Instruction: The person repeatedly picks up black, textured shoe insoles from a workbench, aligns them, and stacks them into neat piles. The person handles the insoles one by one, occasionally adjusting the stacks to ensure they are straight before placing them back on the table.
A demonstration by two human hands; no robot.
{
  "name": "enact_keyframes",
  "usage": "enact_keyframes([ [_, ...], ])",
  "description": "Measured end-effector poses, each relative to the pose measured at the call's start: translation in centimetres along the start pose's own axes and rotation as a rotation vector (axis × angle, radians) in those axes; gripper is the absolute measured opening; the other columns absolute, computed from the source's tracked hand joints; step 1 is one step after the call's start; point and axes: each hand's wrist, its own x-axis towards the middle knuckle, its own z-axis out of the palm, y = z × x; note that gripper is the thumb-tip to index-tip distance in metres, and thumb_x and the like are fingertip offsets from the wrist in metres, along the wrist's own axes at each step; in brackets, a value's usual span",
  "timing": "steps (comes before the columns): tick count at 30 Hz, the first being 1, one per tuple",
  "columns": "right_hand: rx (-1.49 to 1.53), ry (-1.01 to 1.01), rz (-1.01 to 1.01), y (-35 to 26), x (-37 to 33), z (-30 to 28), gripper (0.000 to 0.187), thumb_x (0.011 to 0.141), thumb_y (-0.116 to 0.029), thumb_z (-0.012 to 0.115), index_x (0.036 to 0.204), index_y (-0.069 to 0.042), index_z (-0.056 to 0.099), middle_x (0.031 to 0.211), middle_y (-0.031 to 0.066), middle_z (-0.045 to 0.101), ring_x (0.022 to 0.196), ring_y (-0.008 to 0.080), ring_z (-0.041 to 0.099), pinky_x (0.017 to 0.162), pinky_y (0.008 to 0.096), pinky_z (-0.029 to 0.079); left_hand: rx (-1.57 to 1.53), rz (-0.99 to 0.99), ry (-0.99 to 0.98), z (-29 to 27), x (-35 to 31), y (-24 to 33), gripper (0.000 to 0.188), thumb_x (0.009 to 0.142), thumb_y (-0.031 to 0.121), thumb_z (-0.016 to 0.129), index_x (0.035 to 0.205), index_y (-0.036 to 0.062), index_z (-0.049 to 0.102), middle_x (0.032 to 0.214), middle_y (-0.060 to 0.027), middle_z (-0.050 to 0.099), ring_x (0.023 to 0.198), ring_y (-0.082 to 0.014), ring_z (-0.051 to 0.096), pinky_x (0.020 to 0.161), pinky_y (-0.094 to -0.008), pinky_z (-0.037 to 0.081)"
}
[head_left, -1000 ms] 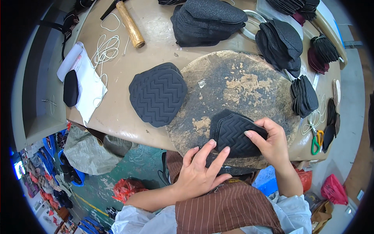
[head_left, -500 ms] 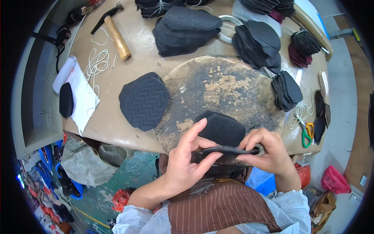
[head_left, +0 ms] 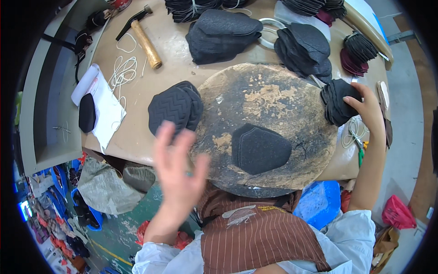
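My left hand (head_left: 175,169) hovers, blurred, over the table's near edge. Its fingers are spread and nothing is in them. Just beyond it lies a pile of black rounded pads (head_left: 169,108) with zigzag grooves, its top pad askew over the others. At the far right of the round board, my right hand (head_left: 368,108) pinches the edge of a stack of black pads (head_left: 337,102) between thumb and fingers. Two smooth black pads (head_left: 264,150), one overlapping the other, rest on the worn round board (head_left: 301,162) in front of me.
A hammer (head_left: 148,45) and white cord (head_left: 122,75) lie at the left, near a paper sheet (head_left: 109,118) with a dark pad on it. Larger black stacks (head_left: 221,36) stand at the back. Scissors (head_left: 362,150) and more cord lie beyond my right forearm. A blue container (head_left: 318,203) stands below.
The pad held between both hands has left them, and the zigzag pile now shows an extra, shifted pad. My left hand moved left, open; my right hand reached to the right-hand stack.
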Motion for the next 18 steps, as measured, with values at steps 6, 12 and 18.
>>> enact_keyframes([
  [6, 0.054, 0.178, -0.026, -4.8, -4.4, -1.3, 0.024, 0.082, -0.005, 0.067, 0.101, 0.002, 0.055, 0.088, 0.0055, 0.061, 0.087, 0.0117, 0.060, 0.077, 0.0268, 0.046, -0.184, 0.209, -0.345, 2.1, -5.0, 3.1, 0.052, 0.067, 0.018, 0.081, 0.114, 0.0081, 0.059, 0.142, -0.0279, 0.029, 0.131, -0.0396, 0.037, 0.105, -0.0488, 0.029],
  [12, 0.876, -0.465, -0.002, -11.2, -8.4, 5.1, 0.016, 0.086, 0.001, 0.063, 0.100, 0.000, 0.057, 0.091, 0.0012, 0.062, 0.084, 0.0062, 0.058, 0.074, 0.0213, 0.047, -0.202, 0.237, -0.440, 2.5, -5.8, 2.9, 0.055, 0.068, 0.027, 0.081, 0.113, 0.0093, 0.055, 0.138, -0.0248, 0.036, 0.131, -0.0340, 0.037, 0.104, -0.0488, 0.028],
  [18, 0.981, -0.438, 0.074, -11.2, -9.1, 10.3, 0.014, 0.087, 0.002, 0.062, 0.101, 0.002, 0.058, 0.091, 0.0022, 0.064, 0.085, 0.0055, 0.058, 0.075, 0.0203, 0.047, -0.177, 0.235, -0.435, 2.9, -5.6, 2.7, 0.056, 0.068, 0.029, 0.080, 0.113, 0.0093, 0.054, 0.135, -0.0221, 0.043, 0.131, -0.0315, 0.036, 0.101, -0.0480, 0.031],
])
